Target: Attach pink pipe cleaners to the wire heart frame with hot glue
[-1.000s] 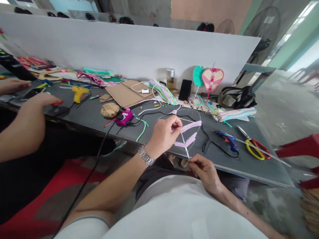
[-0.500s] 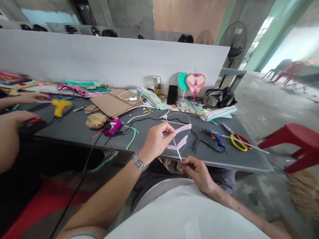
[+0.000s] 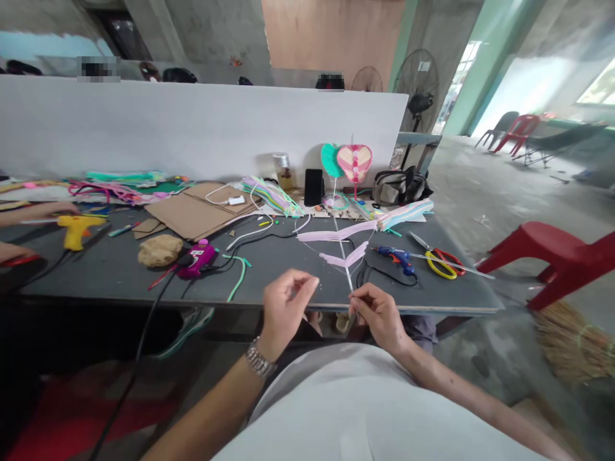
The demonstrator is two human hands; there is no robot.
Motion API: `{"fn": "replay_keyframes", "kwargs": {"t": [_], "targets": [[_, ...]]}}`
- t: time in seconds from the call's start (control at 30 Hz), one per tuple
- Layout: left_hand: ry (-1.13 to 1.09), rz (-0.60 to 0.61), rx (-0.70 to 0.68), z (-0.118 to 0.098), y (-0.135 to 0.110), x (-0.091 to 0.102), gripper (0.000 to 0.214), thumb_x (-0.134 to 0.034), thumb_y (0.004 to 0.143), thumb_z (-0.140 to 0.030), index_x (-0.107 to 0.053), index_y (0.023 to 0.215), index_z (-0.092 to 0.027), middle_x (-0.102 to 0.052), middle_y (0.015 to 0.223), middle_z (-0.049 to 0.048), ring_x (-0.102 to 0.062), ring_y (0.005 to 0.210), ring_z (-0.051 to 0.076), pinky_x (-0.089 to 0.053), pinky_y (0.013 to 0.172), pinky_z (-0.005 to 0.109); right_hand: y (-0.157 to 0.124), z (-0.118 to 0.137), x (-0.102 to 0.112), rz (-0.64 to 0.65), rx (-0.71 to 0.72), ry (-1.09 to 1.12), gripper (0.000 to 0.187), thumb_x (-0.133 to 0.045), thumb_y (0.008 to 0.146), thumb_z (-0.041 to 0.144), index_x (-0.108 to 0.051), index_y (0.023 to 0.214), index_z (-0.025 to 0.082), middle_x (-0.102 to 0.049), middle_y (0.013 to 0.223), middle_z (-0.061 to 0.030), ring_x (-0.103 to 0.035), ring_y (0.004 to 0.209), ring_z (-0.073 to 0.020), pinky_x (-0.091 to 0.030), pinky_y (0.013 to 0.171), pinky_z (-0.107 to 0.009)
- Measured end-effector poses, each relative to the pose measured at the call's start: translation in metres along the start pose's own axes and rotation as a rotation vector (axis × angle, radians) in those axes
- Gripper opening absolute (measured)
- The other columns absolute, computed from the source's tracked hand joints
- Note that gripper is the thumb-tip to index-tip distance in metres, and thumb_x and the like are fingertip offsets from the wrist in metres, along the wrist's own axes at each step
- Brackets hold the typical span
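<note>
My right hand (image 3: 379,315) pinches the lower end of a thin white stick (image 3: 349,276) near the table's front edge. Two lilac strips, an upper one (image 3: 317,236) and a lower one (image 3: 358,254), cross the stick in V shapes inside a thin, pale wire outline. To the left of this frame is my left hand (image 3: 288,310), thumb and forefinger brought together, with nothing visible between them. A blue glue gun (image 3: 402,261) lies right of the frame, beside yellow-and-red-handled scissors (image 3: 444,262). Farther back stand a green fan (image 3: 331,160) and a pink heart-shaped fan (image 3: 354,163).
Pastel strip bundles (image 3: 271,194) and cardboard (image 3: 185,211) lie behind a stone (image 3: 160,250) and a purple device (image 3: 196,258). Another person's hand (image 3: 52,209) is near a yellow glue gun (image 3: 77,230). Cords cross the table. A red stool (image 3: 548,243) stands to the right.
My left hand has come off the upper lilac strip and moved down and left. My right hand still holds the stick. The view has turned slightly right.
</note>
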State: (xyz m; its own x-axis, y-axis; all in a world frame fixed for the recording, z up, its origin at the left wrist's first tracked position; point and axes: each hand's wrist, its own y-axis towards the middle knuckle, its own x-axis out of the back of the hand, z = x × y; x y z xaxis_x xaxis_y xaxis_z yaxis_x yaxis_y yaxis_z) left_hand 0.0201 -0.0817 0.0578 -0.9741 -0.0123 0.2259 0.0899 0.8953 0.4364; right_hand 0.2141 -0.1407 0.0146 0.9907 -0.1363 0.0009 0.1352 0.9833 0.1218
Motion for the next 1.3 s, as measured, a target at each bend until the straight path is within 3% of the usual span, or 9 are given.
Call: {"fn": "replay_keyframes", "kwargs": {"t": [0.1,0.27,0.4,0.57,0.8,0.97,1.03,1.17,1.3], "targets": [[-0.275,0.099,0.328,0.008,-0.011,-0.022,0.022,-0.074,0.081,-0.038,-0.071,0.083,-0.016,-0.074,0.076,0.0058,-0.069,0.068,0.018,-0.051,0.060,0.026,-0.002,0.000,0.000,-0.043,0.102,-0.154,0.027,-0.065,0.090,0.045,-0.063,0.082,0.020,-0.062,0.066,0.0009,-0.049,0.048,-0.0094,-0.039,0.046,-0.022],[-0.402,0.173,0.346,0.002,-0.013,-0.042,0.025,-0.075,0.080,-0.038,-0.077,0.088,-0.015,-0.078,0.087,0.0093,-0.072,0.078,0.020,-0.052,0.065,0.026,-0.003,-0.002,0.006,-0.090,0.358,-0.520,0.013,-0.060,0.092,0.026,-0.066,0.082,0.020,-0.061,0.067,0.0010,-0.053,0.057,-0.0115,-0.041,0.057,-0.024],[-0.466,0.187,0.382,0.004,-0.017,-0.043,0.026,-0.073,0.083,-0.039,-0.079,0.087,-0.014,-0.078,0.083,0.0094,-0.070,0.074,0.020,-0.051,0.061,0.026,-0.003,-0.005,0.009,-0.054,0.439,-0.607,0.011,-0.058,0.091,0.016,-0.065,0.083,0.020,-0.063,0.071,0.0005,-0.055,0.063,-0.0120,-0.042,0.061,-0.023],[-0.521,0.151,0.448,0.014,-0.025,-0.047,0.023,-0.081,0.074,-0.034,-0.076,0.086,-0.015,-0.078,0.092,0.0087,-0.071,0.076,0.019,-0.052,0.060,0.024,-0.005,-0.011,0.005,-0.041,0.379,-0.539,0.010,-0.061,0.092,0.019,-0.064,0.082,0.020,-0.063,0.071,0.0015,-0.054,0.061,-0.0111,-0.041,0.060,-0.022],[-0.518,0.130,0.441,0.027,-0.028,-0.049,0.023,-0.074,0.083,-0.036,-0.076,0.092,-0.015,-0.076,0.083,0.0070,-0.066,0.071,0.015,-0.046,0.056,0.022,-0.007,-0.014,-0.001,0.065,0.081,-0.255,0.014,-0.065,0.090,0.030,-0.062,0.081,0.020,-0.061,0.064,0.0030,-0.055,0.056,-0.0113,-0.042,0.054,-0.022],[-0.561,0.129,0.452,0.037,-0.027,-0.031,0.023,-0.077,0.080,-0.030,-0.073,0.098,-0.018,-0.077,0.096,0.0074,-0.069,0.075,0.015,-0.045,0.056,0.022,-0.002,-0.002,0.019,0.131,-0.057,-0.191,0.021,-0.067,0.089,0.040,-0.065,0.086,0.020,-0.068,0.069,-0.0009,-0.064,0.060,-0.0155,-0.050,0.057,-0.026],[-0.564,0.089,0.449,0.039,-0.025,-0.022,0.022,-0.077,0.081,-0.033,-0.072,0.096,-0.017,-0.076,0.090,0.0067,-0.066,0.071,0.014,-0.044,0.056,0.021,-0.001,0.005,0.031,0.186,-0.102,-0.204,0.022,-0.068,0.089,0.041,-0.066,0.085,0.019,-0.068,0.070,-0.0011,-0.066,0.060,-0.0160,-0.051,0.058,-0.026],[-0.446,0.084,0.432,0.039,-0.019,-0.014,0.023,-0.074,0.082,-0.037,-0.072,0.078,-0.015,-0.068,0.069,0.0028,-0.057,0.060,0.011,-0.041,0.053,0.021,0.004,0.014,0.047,0.270,-0.117,-0.263,0.020,-0.067,0.090,0.038,-0.068,0.084,0.019,-0.070,0.071,-0.0012,-0.068,0.063,-0.0154,-0.051,0.061,-0.025],[-0.329,0.091,0.459,0.035,-0.019,-0.016,0.024,-0.074,0.080,-0.036,-0.069,0.068,-0.015,-0.065,0.063,0.0018,-0.056,0.057,0.011,-0.042,0.052,0.022,0.014,0.015,0.048,0.288,-0.025,-0.423,0.017,-0.066,0.090,0.033,-0.071,0.083,0.018,-0.072,0.076,-0.0022,-0.065,0.069,-0.0144,-0.046,0.062,-0.023]]}}
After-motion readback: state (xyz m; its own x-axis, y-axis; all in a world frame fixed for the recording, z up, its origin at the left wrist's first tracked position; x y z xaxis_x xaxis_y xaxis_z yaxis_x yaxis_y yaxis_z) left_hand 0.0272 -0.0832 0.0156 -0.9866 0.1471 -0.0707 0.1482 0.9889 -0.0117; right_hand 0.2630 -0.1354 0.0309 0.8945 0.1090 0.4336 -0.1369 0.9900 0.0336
